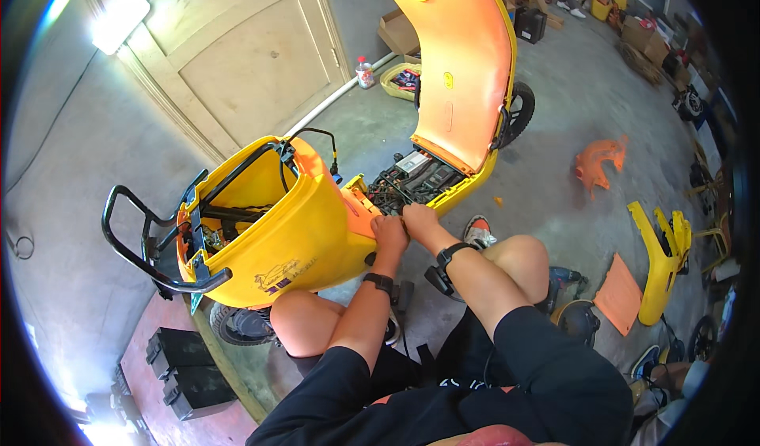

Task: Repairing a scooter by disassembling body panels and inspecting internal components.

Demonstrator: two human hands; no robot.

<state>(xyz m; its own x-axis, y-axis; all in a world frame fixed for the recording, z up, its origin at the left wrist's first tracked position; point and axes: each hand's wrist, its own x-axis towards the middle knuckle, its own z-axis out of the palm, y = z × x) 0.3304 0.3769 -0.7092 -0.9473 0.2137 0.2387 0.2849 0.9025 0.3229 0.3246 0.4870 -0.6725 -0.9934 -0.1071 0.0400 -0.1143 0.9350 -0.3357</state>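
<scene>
In front of me stands a yellow electric scooter (305, 248) with its panels partly off. My left hand (389, 231) and my right hand (419, 217) are side by side at the near edge of its open floor compartment. Both are closed, fingers curled inward. Whatever they pinch is too small or hidden to make out. Dark wiring (392, 193) and a silver-topped box (412, 162) fill the compartment just beyond my hands. An orange panel (360, 213) borders my left hand. The orange-lined front shield (463, 74) rises at the far side.
Loose on the floor to the right lie an orange fairing piece (599, 166), a flat orange panel (618, 296), a yellow body panel (659, 264) and a power drill (565, 278). Black boxes (194, 375) sit at lower left. A bottle (364, 73) and basket (398, 82) stand near the door.
</scene>
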